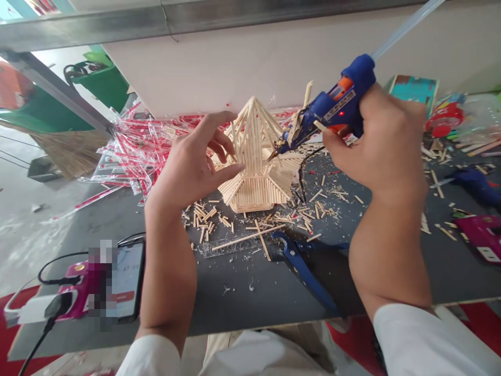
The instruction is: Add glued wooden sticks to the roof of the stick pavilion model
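Observation:
A small pointed-roof model built of thin wooden sticks stands upright on the dark table. My left hand curves round the left side of its roof, thumb at the front and index finger near the upper edge. In my right hand is a blue hot glue gun, its nozzle pointing down and left at the model's right side. A clear glue stick protrudes from the gun's back, and a red light glows on its side. A short wooden stick shows by my right thumb.
Blue-handled cutters and a clear ruler lie in front, among stick offcuts. Red-and-clear plastic wrappers heap at back left. A phone and purple power strip are front left. Another blue glue gun lies right.

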Available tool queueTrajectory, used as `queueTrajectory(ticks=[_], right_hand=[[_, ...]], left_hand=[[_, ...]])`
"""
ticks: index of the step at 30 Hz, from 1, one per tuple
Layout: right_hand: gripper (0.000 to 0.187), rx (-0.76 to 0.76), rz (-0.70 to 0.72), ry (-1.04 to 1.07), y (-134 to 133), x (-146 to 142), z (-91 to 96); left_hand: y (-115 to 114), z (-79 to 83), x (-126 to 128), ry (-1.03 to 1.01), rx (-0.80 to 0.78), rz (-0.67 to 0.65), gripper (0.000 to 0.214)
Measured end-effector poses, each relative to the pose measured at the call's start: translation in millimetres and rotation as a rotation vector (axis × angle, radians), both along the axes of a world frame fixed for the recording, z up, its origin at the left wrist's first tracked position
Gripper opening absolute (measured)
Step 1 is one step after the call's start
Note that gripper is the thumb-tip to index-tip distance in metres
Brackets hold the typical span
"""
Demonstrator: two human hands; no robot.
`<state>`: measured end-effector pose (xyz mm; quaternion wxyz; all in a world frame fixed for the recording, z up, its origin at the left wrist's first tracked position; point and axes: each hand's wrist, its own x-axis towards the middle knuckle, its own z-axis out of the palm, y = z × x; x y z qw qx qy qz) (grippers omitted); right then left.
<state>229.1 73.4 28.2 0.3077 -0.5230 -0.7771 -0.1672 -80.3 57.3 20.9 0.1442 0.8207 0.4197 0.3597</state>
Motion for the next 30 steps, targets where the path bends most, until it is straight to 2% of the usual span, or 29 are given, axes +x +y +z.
queueTrajectory(ticks=[10, 21, 27, 30], right_hand=[[0.06, -0.049, -0.025, -0.006, -0.1, -1.8, 1.0], [0.05, -0.082, -0.083, -0.066, -0.5, -5.7, 0.3], [0.058, -0.023, -0.001, -0.03, 0.5, -4.8, -0.7], [0.059, -0.034, -0.009, -0.023, 0.7, -4.5, -1.1]], left_hand=[[-2.2, -0.2, 3.5, -0.025, -0.009, -0.002, 0.073], [1.0, -3.3, 1.6, -0.028, -0.007, -0.016, 0.077], [-0.5, -2.4, 2.0, -0.012, -0.028, -0.001, 0.073], [-0.4, -2.5, 2.1, -0.018, -0.035, 0.004, 0.072]])
